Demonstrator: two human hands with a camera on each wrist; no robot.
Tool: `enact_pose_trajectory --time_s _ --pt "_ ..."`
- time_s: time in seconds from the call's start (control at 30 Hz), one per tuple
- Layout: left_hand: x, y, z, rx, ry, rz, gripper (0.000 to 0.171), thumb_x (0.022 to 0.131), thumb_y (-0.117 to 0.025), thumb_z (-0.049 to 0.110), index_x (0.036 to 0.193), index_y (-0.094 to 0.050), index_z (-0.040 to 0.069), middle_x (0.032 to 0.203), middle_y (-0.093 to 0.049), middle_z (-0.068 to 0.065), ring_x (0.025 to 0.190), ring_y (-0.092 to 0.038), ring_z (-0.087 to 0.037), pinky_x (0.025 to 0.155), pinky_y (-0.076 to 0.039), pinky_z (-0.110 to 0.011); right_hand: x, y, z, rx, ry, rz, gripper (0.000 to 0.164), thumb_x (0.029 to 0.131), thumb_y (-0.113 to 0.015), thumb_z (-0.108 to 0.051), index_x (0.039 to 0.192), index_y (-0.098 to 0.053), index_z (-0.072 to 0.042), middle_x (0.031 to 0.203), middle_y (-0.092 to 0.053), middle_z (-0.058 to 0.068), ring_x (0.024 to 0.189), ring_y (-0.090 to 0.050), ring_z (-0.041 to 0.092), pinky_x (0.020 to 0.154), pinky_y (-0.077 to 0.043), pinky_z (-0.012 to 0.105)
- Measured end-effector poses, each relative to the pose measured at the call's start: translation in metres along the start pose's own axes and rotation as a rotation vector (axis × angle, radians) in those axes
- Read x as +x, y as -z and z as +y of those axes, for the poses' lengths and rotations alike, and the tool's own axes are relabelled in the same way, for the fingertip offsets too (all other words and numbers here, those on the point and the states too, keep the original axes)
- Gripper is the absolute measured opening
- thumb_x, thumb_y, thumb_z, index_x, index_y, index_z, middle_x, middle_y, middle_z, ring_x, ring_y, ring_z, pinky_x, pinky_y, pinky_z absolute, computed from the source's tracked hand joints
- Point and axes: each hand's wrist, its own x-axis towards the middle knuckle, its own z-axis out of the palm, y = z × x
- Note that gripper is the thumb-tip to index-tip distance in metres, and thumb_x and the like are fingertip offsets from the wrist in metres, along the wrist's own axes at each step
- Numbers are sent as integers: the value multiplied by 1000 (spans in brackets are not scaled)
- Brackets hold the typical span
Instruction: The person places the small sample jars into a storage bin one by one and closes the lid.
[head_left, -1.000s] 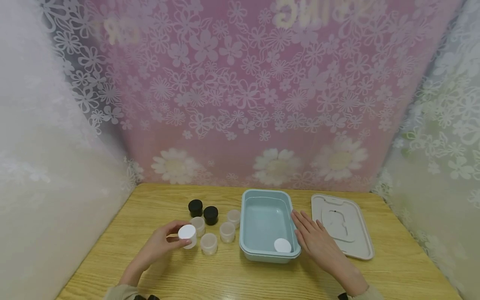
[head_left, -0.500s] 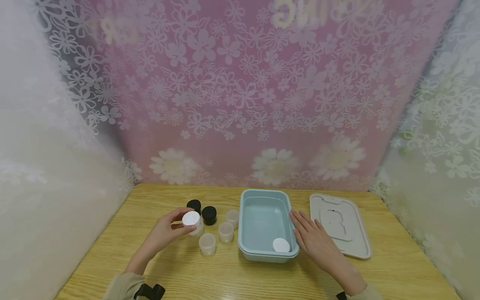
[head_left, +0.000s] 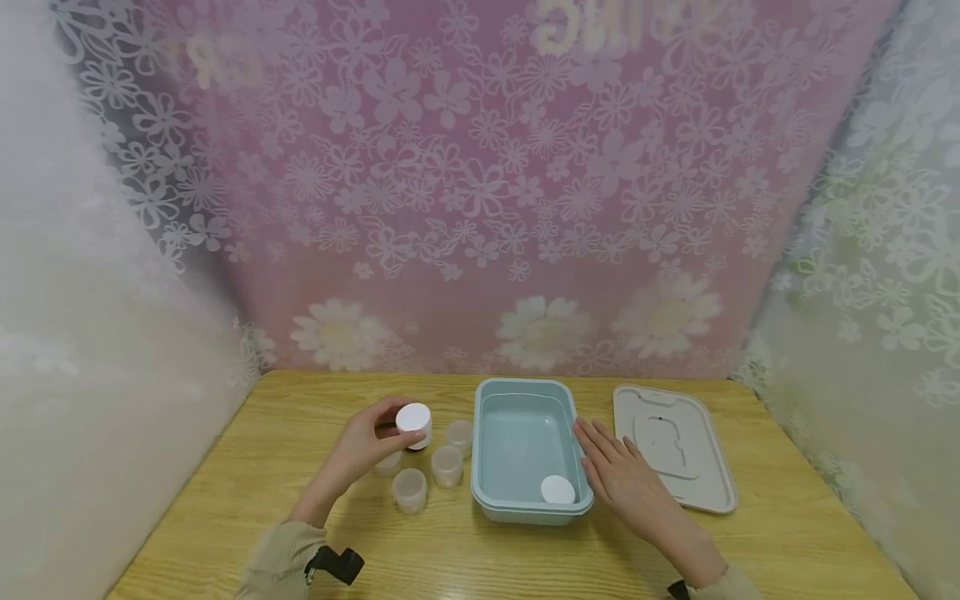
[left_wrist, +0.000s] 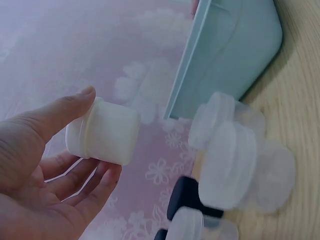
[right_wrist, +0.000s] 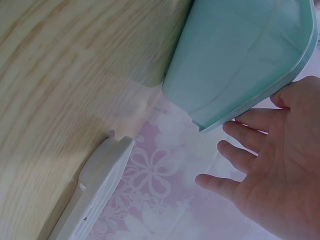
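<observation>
A small white lidded jar (head_left: 414,425) is held up by my left hand (head_left: 362,442), gripped between thumb and fingers over the group of jars left of the bin. In the left wrist view the white jar (left_wrist: 102,131) lies sideways to the camera, thumb on its lid edge. My right hand (head_left: 628,482) has its fingers straight, touching the right rim of the light blue bin (head_left: 517,507). Inside that bin, near its front right corner, is another white-lidded jar (head_left: 558,490). The right wrist view shows the fingertips along the rim of the bin (right_wrist: 235,55).
Several translucent jars (head_left: 410,490) stand left of the bin. Black jars (left_wrist: 184,197) show behind them in the left wrist view, mostly hidden by my left hand in the head view. A pale grey lid (head_left: 701,467) lies right of the bin. Floral curtains surround the wooden table (head_left: 465,558).
My left hand has carried the white jar up and to the right, from beside the translucent jars to over the black ones. My right hand has stayed at the bin's rim.
</observation>
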Motion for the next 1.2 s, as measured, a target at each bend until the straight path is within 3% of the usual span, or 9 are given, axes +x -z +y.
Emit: enact_pose_trajectory --time_s 0.3,0.6,0.93,1.2 --pt "22 -29 20 -74 -69 -81 55 77 -74 32 126 -53 18 116 -58 -7 104 -59 -25 80 -53 -24 0 -1 0 -20 18 21 50 98 -43 -29 144 -32 -12 148 -32 4 135 -31 26 103 -32 57" --pt "35 -69 33 -102 -81 -155 51 76 -74 36 122 -55 26 117 -57 2 105 -59 -17 82 -53 -25 -1 -1 -1 -21 23 25 51 98 -44 -29 144 -31 -13 148 -32 3 135 -31 26 103 -32 56" --pt "46 -120 35 -32 -116 -177 46 76 -73 40 117 -58 27 113 -60 7 99 -61 -10 82 -52 -23 -1 1 -2 -11 9 32 51 97 -45 -28 144 -33 -13 147 -34 3 134 -32 26 103 -32 56" --pt "55 -147 35 21 -128 -217 49 76 -75 31 120 -58 18 112 -61 4 102 -60 -17 80 -53 -24 0 0 -1 3 -3 24 50 98 -43 -29 144 -31 -14 147 -34 2 134 -32 26 102 -32 56"
